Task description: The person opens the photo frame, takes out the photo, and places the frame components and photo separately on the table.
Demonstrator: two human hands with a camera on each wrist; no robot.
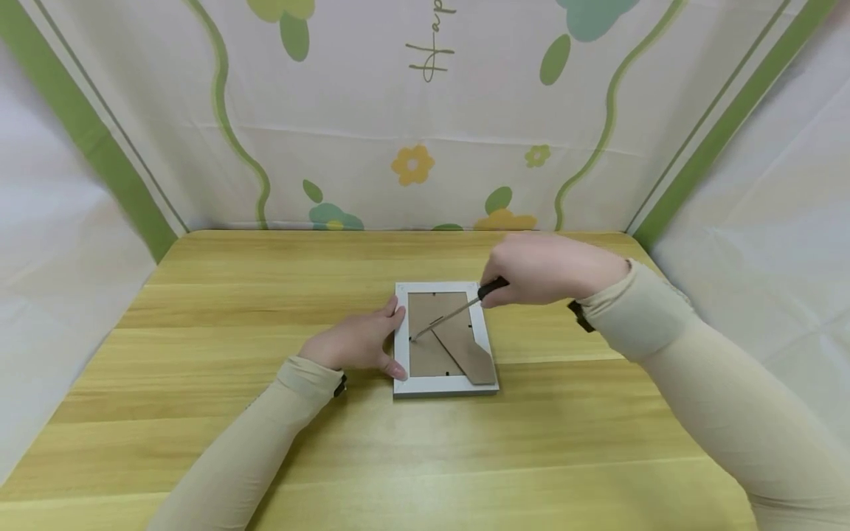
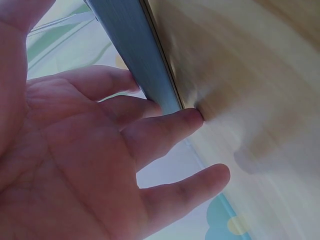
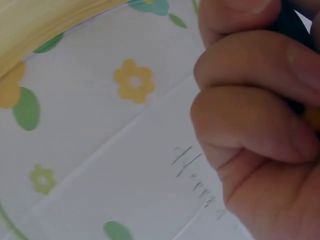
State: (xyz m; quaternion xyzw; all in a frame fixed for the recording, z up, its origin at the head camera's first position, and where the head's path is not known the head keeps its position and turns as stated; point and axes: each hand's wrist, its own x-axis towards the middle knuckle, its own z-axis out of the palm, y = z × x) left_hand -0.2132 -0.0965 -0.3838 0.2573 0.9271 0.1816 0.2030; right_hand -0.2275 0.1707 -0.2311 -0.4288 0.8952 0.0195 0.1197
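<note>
A white picture frame (image 1: 438,385) lies on the table with its brown backing board (image 1: 428,358) facing up. A folding stand leg (image 1: 473,360) slants across the board's lower right, and small black tabs sit along its edges. My right hand (image 1: 541,269) grips the dark handle of a screwdriver (image 1: 454,313), whose shaft slopes down leftward to the tab at the board's left edge. In the right wrist view, curled fingers (image 3: 250,120) wrap the handle. Along the frame's left side rests my left hand (image 1: 355,341), thumb at the near corner; its fingers (image 2: 160,137) stretch out fairly straight in the left wrist view.
Wooden table (image 1: 265,280) surface extends around the frame on every side. Behind it hangs a white cloth (image 1: 465,110) printed with flowers and leaves, and pale fabric walls (image 1: 764,221) stand on both sides.
</note>
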